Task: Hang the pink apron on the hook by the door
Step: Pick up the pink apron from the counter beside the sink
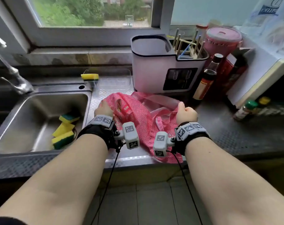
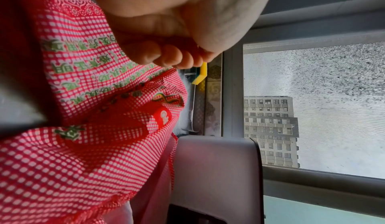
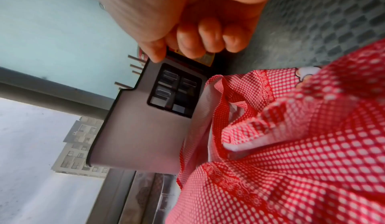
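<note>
While the crumpled pink-and-white checked fabric apron (image 1: 138, 117) lies on the patterned steel table (image 1: 227, 135) between the sink and the bottles, both hands are at its upper edges. The left hand (image 1: 104, 109) rests on the apron's left side; in the left wrist view its fingers (image 2: 166, 58) are curled together against the cloth, though whether they pinch a fold cannot be told. The right hand (image 1: 186, 113) is at the apron's right edge; in the right wrist view its fingers (image 3: 208, 36) are curled together above the fabric, and no cloth is visibly clamped in them. The apron's lower hem hangs over the table's front edge. Just behind the apron stands a white plastic utensil holder with a dark front panel (image 1: 167, 62), and a dark glass sauce bottle with a red label (image 1: 206, 78) stands to its right. Three yellow-and-green sponges (image 1: 63, 132) lie in the stainless steel sink (image 1: 16, 127); a fourth such sponge (image 1: 89, 77) sits behind the sink.
</note>
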